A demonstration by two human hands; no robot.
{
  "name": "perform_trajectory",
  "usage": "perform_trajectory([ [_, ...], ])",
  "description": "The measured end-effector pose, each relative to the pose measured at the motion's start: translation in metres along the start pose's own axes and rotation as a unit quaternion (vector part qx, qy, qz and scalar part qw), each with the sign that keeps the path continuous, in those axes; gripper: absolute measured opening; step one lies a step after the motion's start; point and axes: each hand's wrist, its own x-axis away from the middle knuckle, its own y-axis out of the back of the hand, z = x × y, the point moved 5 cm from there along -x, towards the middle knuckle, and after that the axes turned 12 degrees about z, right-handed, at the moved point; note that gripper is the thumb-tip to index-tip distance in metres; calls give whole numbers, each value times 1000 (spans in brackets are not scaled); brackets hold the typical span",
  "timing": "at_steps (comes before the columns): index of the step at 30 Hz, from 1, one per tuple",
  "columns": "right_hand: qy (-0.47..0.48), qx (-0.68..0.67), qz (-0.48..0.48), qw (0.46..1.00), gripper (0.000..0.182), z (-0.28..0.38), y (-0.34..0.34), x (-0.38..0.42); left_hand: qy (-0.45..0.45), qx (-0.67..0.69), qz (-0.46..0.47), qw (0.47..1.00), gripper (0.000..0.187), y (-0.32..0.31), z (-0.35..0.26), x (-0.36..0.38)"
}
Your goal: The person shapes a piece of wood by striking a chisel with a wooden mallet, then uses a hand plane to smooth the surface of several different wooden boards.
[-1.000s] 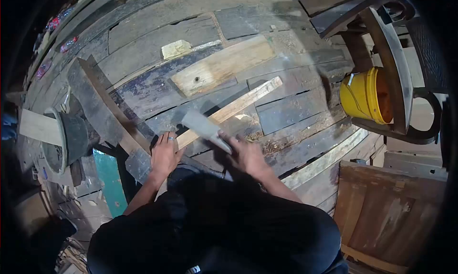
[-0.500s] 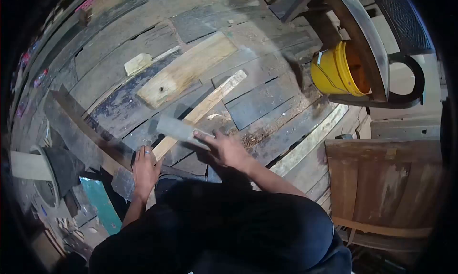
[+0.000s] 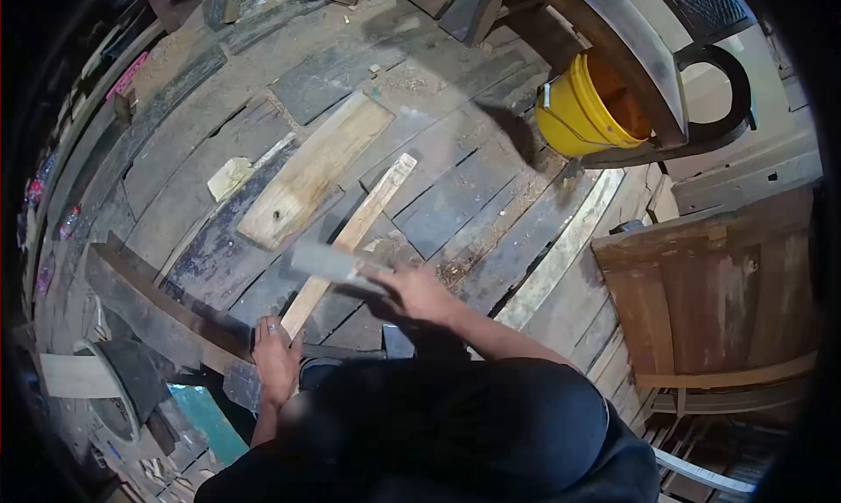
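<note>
Wooden strip [image 3: 352, 238], pale and narrow, lies slantwise on the dark plank floor [image 3: 455, 196], its near end just in front of our knees. Our left hand [image 3: 276, 360] presses down on that near end, fingers curled over it. Our right hand [image 3: 416, 291] is clenched around the handle of a broad grey blade [image 3: 322, 261], which is blurred and sits across the strip at mid-length. Sawdust [image 3: 491, 240] is scattered just to the right of it. Beside the strip, farther off, lies a wider pale board [image 3: 311, 172] with a small cream scrap [image 3: 229, 177] to its left. Farthest away, a yellow bucket [image 3: 578, 109] lies tipped beneath a dark curved chair arm [image 3: 639, 56].
</note>
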Motion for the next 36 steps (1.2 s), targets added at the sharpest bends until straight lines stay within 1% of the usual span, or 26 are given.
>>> perform_trajectory([
  [1, -88, -32, 4, 996, 68, -37, -6, -9, 1, -4, -2, 1000, 46, 3, 0, -1],
  [2, -115, -18, -97, 988, 73, -54, 22, -7, 9, -11, 9, 1000, 46, 2, 1, -1],
  [3, -161, -77, -154, 972, 77, -90, 24, -9, 17, -14, 20, 1000, 45, -1, 1, -2],
  [4, -121, -68, -212, 967, 79, -89, 54, -10, 5, -21, -8, 1000, 44, -3, 1, -2],
  [5, -117, -64, -213, 968, 79, -77, 67, -10, 6, -18, -13, 1000, 44, -6, 1, -1],
  [7, -235, -170, -68, 955, 67, -53, 58, -19, 12, -28, -20, 999, 43, -5, 2, -2],
  [8, -156, -113, -96, 977, 78, -34, 32, -22, 12, -35, -17, 999, 46, -7, 5, -3],
  [9, -54, -59, -101, 992, 77, -16, 4, -21, 16, -36, -21, 999, 46, -5, 5, -3],
  [10, -18, -95, 28, 995, 73, 10, -9, -15, 6, -31, -18, 999, 46, -3, 3, -3],
  [11, -18, -58, 76, 995, 66, 44, -4, -11, -2, -25, -11, 1000, 47, -4, 3, -1],
  [13, 0, -29, 144, 989, 76, 44, -10, -15, 15, -26, 3, 1000, 47, -8, 9, 0],
  [15, 7, -35, 30, 999, 72, 8, 12, -19, 1, -24, -8, 1000, 44, -5, 7, 0],
  [17, -173, -109, -7, 979, 73, -39, 55, -23, 3, -28, -11, 1000, 45, -5, 9, 3],
  [19, -200, -119, -174, 957, 60, -79, 80, -23, -4, -33, -10, 999, 47, -7, 8, 1],
  [20, -191, -117, -173, 959, 60, -81, 76, -25, 4, -36, -2, 999, 49, -8, 9, 0],
  [22, -184, -129, -114, 968, 73, -63, 62, -22, 4, -34, -8, 999, 49, -7, 9, -1],
  [23, -199, -113, -14, 973, 72, -11, 71, -14, 2, -32, -8, 999, 49, -8, 8, -1],
  [24, -154, -85, 29, 984, 77, -6, 31, -16, 8, -13, -5, 1000, 48, -8, 10, -1],
  [25, -14, -89, 0, 996, 86, 17, 9, -7, -2, -18, -13, 1000, 48, -6, 8, 1],
  [26, -9, -43, 64, 997, 88, 32, -7, 0, 1, -18, -7, 1000, 49, -4, 6, 1],
  [27, -26, -33, 135, 990, 83, 38, -18, 6, 1, -21, 3, 1000, 50, -1, 4, 3],
  [29, -18, -38, 100, 994, 72, 22, -7, 9, -6, -30, 10, 999, 51, -1, 3, 4],
  [31, -72, -65, -12, 995, 67, -24, 7, 10, -9, -24, 4, 1000, 51, -10, 13, 2],
  [33, -173, -107, -124, 971, 65, -63, 39, 8, 15, -23, 31, 999, 51, -6, 8, 0],
  [34, -164, -104, -122, 973, 65, -58, 45, 0, 23, -21, 25, 999, 51, -5, 8, 0],
  [36, -146, -274, -196, 930, 67, -49, 59, -3, 14, -24, 16, 999, 50, -8, 7, -1],
])
